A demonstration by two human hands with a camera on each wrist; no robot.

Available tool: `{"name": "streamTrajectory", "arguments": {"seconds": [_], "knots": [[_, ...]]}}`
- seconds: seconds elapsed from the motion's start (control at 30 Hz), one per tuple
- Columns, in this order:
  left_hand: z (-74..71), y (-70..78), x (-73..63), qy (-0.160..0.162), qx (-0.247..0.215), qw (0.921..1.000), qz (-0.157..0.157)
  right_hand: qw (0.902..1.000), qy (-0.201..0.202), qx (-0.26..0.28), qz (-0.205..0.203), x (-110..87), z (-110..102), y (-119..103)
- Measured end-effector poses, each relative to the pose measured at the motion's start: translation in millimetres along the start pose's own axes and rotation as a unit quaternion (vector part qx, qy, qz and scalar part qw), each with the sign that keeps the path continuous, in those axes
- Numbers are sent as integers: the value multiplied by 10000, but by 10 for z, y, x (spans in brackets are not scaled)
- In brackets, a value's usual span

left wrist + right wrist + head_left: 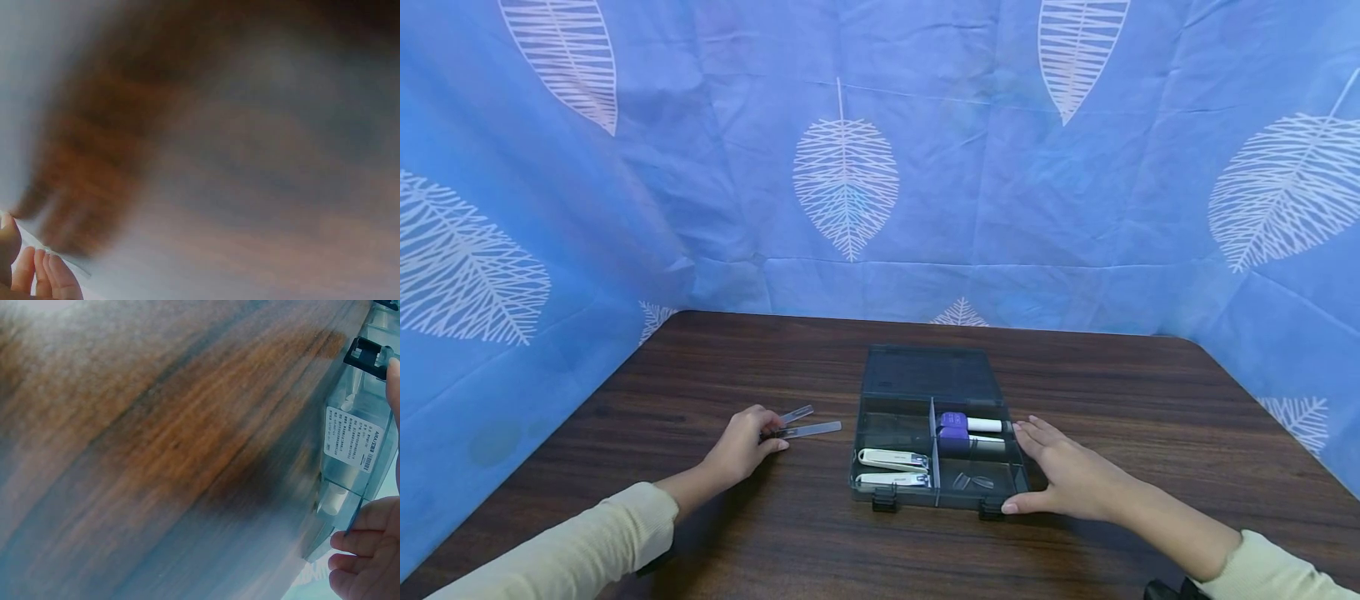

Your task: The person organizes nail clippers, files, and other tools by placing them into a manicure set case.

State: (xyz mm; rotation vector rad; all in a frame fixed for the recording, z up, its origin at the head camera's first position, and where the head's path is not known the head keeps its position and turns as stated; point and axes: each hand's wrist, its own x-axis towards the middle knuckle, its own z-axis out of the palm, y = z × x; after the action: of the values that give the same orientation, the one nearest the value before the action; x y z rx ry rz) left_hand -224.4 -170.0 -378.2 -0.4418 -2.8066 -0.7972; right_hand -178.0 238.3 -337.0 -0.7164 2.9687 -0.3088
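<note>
My left hand (743, 443) pinches two slim, flat, translucent nail files (811, 430) above the table, left of the box; their far ends fan apart towards the right. In the left wrist view, fingertips (62, 278) and a thin pale edge show at the lower left corner. A dark see-through plastic box (891, 498) lies with its lid folded back. Two nail clippers (891, 458) sit in its left compartment. Two purple bottles with white caps (953, 437) and small clear pieces (973, 482) are in the right one. My right hand (1071, 475) rests against the box's right side, thumb near the front corner.
The dark wood-grain table (737, 350) carries the box near its middle. A blue cloth with white leaf prints (917, 167) hangs around the back and sides. Two black latches (884, 500) stick out at the box's front. A white label (353, 439) shows in the right wrist view.
</note>
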Motion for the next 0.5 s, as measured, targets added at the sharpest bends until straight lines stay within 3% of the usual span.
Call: {"name": "streamTrajectory", "arguments": {"seconds": [0.5], "knots": [[1,58,25,-119,-14,9994,-320,10000,-30,-24,4,0,-6,1]]}}
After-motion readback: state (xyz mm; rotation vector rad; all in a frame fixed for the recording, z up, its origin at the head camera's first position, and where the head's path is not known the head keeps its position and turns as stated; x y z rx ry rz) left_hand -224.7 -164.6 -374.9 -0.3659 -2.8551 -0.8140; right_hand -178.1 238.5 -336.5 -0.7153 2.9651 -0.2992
